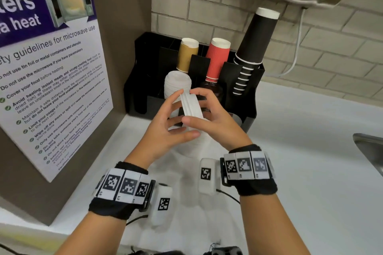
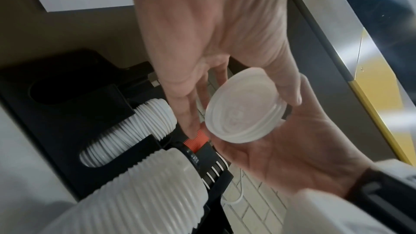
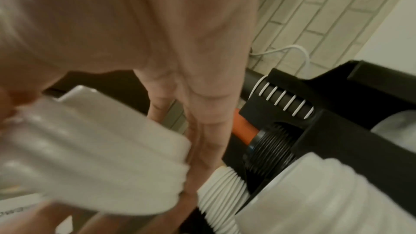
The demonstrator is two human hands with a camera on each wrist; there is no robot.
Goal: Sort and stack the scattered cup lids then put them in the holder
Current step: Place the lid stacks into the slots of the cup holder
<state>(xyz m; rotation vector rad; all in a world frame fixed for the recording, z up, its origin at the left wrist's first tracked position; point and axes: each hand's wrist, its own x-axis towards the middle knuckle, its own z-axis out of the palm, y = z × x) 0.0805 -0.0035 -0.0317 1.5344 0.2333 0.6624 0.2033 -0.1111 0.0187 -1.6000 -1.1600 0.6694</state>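
Near, bottom of the head view: two forearms with marker bands on the wrists, reaching up over the white bench (image 1: 300,130).

Mid-frame, both hands meet on a short stack of white lids (image 1: 191,105), held on edge above the bench. Right hand (image 1: 215,116) has thumb below and fingers curled over the top rim, pinching the stack. Left hand (image 1: 165,124) cups it from the left side, fingers fairly straight and spread, thumb under; whether it grips or only steadies the stack is hard to tell. The left wrist view shows the flat face of the stack (image 2: 245,108) turned toward the left palm, rim caught between fingertips of both hands.

Just behind the hands: the black holder (image 1: 251,99) against the brick wall. A column of white lids (image 1: 176,85) already sits in its front left slot, dark lids (image 3: 276,141) in the slot beside it, cup stacks behind.

Key relation, as judged: the held stack's axis runs roughly left to right, while the slotted lids stack upward and outward. The white column lies directly beyond and slightly left of the fingers, nearer the left hand. The stack likely needs turning to match before seating.
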